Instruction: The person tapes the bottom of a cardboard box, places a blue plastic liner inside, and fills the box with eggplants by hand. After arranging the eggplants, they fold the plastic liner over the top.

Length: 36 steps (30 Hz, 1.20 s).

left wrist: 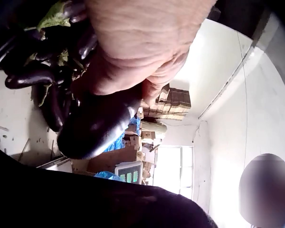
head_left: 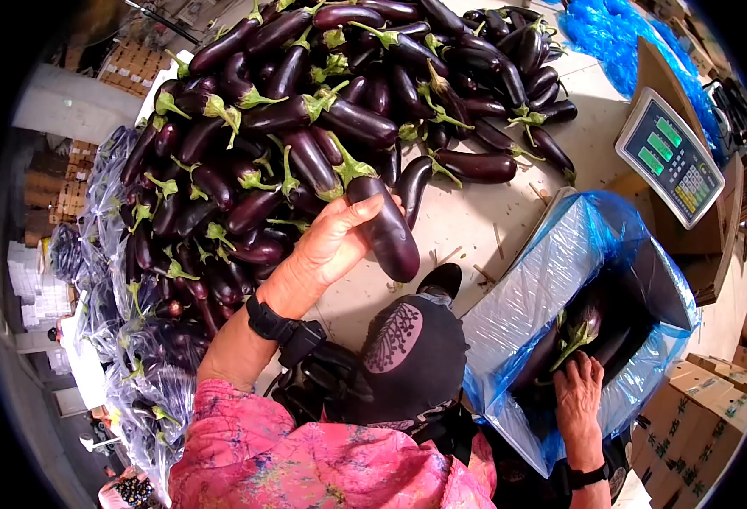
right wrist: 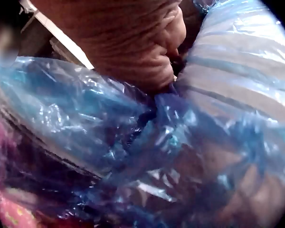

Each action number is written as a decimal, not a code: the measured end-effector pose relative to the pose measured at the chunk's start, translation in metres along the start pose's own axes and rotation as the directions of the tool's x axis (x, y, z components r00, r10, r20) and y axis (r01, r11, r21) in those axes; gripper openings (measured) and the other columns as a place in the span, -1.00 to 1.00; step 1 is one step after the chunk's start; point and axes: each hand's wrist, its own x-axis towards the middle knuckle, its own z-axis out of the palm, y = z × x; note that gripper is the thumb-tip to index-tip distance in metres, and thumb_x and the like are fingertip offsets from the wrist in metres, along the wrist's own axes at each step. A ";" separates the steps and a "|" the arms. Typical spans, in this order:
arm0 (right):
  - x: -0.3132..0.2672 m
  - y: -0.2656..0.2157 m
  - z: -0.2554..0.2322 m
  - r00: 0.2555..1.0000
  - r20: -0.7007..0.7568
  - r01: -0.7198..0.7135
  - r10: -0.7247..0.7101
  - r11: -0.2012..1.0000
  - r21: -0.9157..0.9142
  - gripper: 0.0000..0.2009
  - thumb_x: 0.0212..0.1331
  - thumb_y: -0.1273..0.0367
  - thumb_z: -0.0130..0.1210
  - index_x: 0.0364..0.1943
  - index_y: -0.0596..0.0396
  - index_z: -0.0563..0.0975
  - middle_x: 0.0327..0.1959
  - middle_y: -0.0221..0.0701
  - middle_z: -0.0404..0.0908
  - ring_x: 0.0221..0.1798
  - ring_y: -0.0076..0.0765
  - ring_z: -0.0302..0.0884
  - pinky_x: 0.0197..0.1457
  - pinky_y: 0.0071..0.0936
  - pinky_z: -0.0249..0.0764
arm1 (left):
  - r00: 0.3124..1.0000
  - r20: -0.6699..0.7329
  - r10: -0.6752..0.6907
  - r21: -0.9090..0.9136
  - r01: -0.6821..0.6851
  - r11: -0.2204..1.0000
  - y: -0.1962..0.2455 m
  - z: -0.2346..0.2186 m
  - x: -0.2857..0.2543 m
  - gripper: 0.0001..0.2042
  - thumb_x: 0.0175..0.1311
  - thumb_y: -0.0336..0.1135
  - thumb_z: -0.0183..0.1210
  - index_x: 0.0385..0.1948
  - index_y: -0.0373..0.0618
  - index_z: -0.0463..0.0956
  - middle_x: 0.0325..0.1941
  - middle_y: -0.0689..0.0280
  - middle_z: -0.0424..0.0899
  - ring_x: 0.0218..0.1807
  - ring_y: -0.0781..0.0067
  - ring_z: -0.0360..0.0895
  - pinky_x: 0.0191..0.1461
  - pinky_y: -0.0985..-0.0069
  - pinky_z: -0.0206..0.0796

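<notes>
My left hand grips a dark purple eggplant, thumb across its upper part near the green stem, its rounded end pointing down. The same eggplant hangs below my left hand in the left wrist view. Reaching into a box lined with blue plastic film, my right hand has its fingertips right at the stem of an eggplant lying inside. Film and the back of my right hand hide the fingers in the right wrist view; I cannot tell whether they hold the eggplant.
A large heap of eggplants covers the far and left side of the pale table. Clear plastic wrap borders the heap at left. A digital scale display stands beyond the box, with cartons at lower right.
</notes>
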 end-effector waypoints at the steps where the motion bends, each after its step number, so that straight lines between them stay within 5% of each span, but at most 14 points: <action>1: 0.000 0.000 0.001 1.000 0.004 -0.001 0.001 1.000 -0.003 -0.79 0.01 0.45 0.08 -0.25 0.20 0.61 -0.06 -0.15 0.53 0.27 -0.01 0.36 0.39 0.00 0.21 | 1.000 0.003 -0.002 0.013 0.002 1.000 0.001 0.003 -0.002 -0.55 0.32 -0.24 0.29 0.16 -0.19 0.39 0.02 0.16 0.61 0.14 0.16 0.57 0.32 0.18 0.37; 6: 0.002 -0.003 -0.001 0.999 -0.029 -0.016 0.017 1.000 0.027 -0.81 -0.03 0.49 0.07 -0.30 0.22 0.59 -0.05 -0.13 0.52 0.27 0.02 0.34 0.39 -0.02 0.21 | 1.000 0.014 -0.005 0.048 0.005 0.999 0.001 0.011 -0.009 -0.51 0.33 -0.05 0.26 0.15 -0.14 0.39 -0.02 0.16 0.63 0.12 0.13 0.59 0.30 0.13 0.39; 9: 0.002 -0.002 0.000 0.999 -0.027 -0.017 0.018 1.000 0.018 -0.80 -0.04 0.50 0.07 -0.29 0.23 0.59 -0.05 -0.12 0.52 0.27 0.03 0.34 0.39 -0.01 0.21 | 1.000 0.014 -0.008 -0.010 0.008 1.000 -0.001 0.008 -0.009 -0.53 0.30 -0.16 0.29 0.16 -0.11 0.38 -0.03 0.19 0.62 0.13 0.15 0.58 0.28 0.16 0.40; 18: 0.003 -0.002 0.002 1.000 -0.018 -0.013 0.013 1.000 0.011 -0.79 -0.01 0.48 0.08 -0.25 0.20 0.59 -0.08 -0.16 0.53 0.26 0.01 0.36 0.38 0.00 0.20 | 0.997 -0.010 0.072 0.299 -0.065 0.952 -0.010 -0.003 -0.020 -0.32 0.05 -0.46 0.31 0.27 -0.08 0.19 -0.01 0.23 0.54 0.09 0.28 0.57 0.25 0.26 0.42; 20: 0.003 -0.001 0.003 1.000 -0.019 -0.006 0.006 1.000 0.013 -0.79 0.01 0.47 0.08 -0.24 0.19 0.59 -0.08 -0.17 0.53 0.26 -0.01 0.36 0.38 0.00 0.20 | 0.988 -0.024 0.151 0.493 -0.119 0.862 -0.030 -0.034 -0.024 -0.15 0.01 -0.50 0.30 0.41 -0.13 0.02 0.05 0.21 0.51 0.05 0.34 0.55 0.24 0.33 0.38; 22: 0.002 -0.001 0.003 1.000 -0.030 0.006 -0.005 1.000 0.008 -0.80 0.00 0.46 0.08 -0.25 0.19 0.59 -0.09 -0.18 0.53 0.26 -0.02 0.36 0.38 0.00 0.20 | 0.965 -0.037 0.260 0.792 -0.131 0.596 -0.062 -0.084 -0.040 -0.08 0.00 -0.44 0.33 0.46 -0.11 -0.05 0.10 0.18 0.51 0.05 0.33 0.51 0.25 0.39 0.33; 24: 0.001 0.000 0.005 1.000 -0.026 0.008 -0.007 1.000 0.009 -0.79 0.00 0.45 0.08 -0.25 0.18 0.59 -0.08 -0.17 0.53 0.26 0.00 0.36 0.37 0.01 0.19 | 0.969 -0.230 0.091 0.874 0.164 0.458 -0.084 -0.115 -0.074 -0.07 0.00 -0.38 0.31 0.47 -0.14 -0.08 0.16 0.13 0.48 0.16 0.23 0.45 0.28 0.35 0.30; 29: 0.003 -0.002 0.000 1.000 -0.004 0.009 -0.009 1.000 0.009 -0.78 0.02 0.44 0.06 -0.24 0.18 0.61 -0.09 -0.16 0.53 0.26 0.02 0.36 0.37 0.03 0.18 | 0.923 -0.266 -0.279 0.913 0.334 0.234 -0.146 -0.211 -0.229 -0.13 -0.05 -0.26 0.32 0.39 -0.09 0.06 -0.07 -0.12 0.59 -0.03 -0.06 0.60 0.01 0.20 0.43; 30: 0.004 -0.002 0.000 1.000 0.009 0.008 -0.008 1.000 0.010 -0.78 0.01 0.44 0.07 -0.24 0.18 0.61 -0.09 -0.17 0.53 0.25 0.01 0.36 0.38 0.03 0.18 | 0.792 -0.300 -0.532 0.933 0.360 0.010 -0.159 -0.230 -0.255 -0.15 -0.06 -0.23 0.34 0.37 -0.12 0.13 -0.09 -0.09 0.62 -0.02 -0.08 0.60 0.00 0.20 0.43; 31: 0.004 -0.002 -0.001 1.000 0.022 0.008 -0.008 1.000 0.011 -0.78 0.01 0.44 0.07 -0.25 0.18 0.62 -0.10 -0.17 0.54 0.25 0.01 0.36 0.38 0.03 0.18 | 0.772 -0.196 -0.605 0.980 0.144 -0.134 -0.176 -0.246 -0.290 -0.20 -0.10 -0.19 0.35 0.30 -0.15 0.26 -0.17 -0.06 0.66 -0.05 -0.06 0.62 -0.02 0.20 0.45; 32: 0.005 -0.003 -0.001 0.999 0.035 0.007 -0.007 1.000 0.012 -0.78 0.01 0.45 0.07 -0.25 0.18 0.62 -0.11 -0.17 0.54 0.25 0.00 0.36 0.38 0.03 0.18 | 0.662 -0.007 -0.749 0.996 -0.065 -0.066 -0.210 -0.293 -0.325 -0.36 -0.09 -0.15 0.33 0.16 -0.09 0.47 -0.22 -0.02 0.68 -0.12 -0.05 0.64 -0.05 0.20 0.47; 34: 0.007 -0.003 0.003 1.000 0.024 0.016 -0.016 1.000 0.022 -0.81 -0.03 0.47 0.08 -0.31 0.19 0.62 -0.15 -0.17 0.56 0.23 0.00 0.39 0.38 0.02 0.20 | 0.488 0.025 -0.872 0.982 0.153 0.113 -0.195 -0.284 -0.325 -0.55 -0.06 -0.13 0.31 -0.06 -0.04 0.61 -0.20 0.02 0.68 -0.19 -0.09 0.63 -0.09 0.18 0.48; 35: 0.008 -0.003 0.004 1.000 0.019 0.019 -0.019 0.999 0.026 -0.82 -0.05 0.48 0.09 -0.34 0.19 0.62 -0.17 -0.17 0.56 0.22 0.00 0.40 0.38 0.01 0.20 | 0.542 -0.019 -0.840 0.997 -0.056 -0.058 -0.189 -0.267 -0.300 -0.71 0.03 -0.18 0.26 -0.20 -0.04 0.64 -0.19 0.06 0.69 -0.19 -0.10 0.61 -0.15 0.17 0.47; 36: 0.009 -0.003 0.004 0.999 0.033 0.021 -0.022 0.999 0.026 -0.82 -0.05 0.48 0.09 -0.34 0.19 0.62 -0.17 -0.17 0.57 0.21 0.00 0.40 0.37 0.01 0.21 | 0.845 -0.062 -0.531 0.990 0.119 0.075 -0.190 -0.265 -0.291 -0.76 0.10 -0.24 0.20 -0.20 -0.06 0.60 -0.27 0.08 0.68 -0.21 -0.07 0.61 -0.19 0.14 0.46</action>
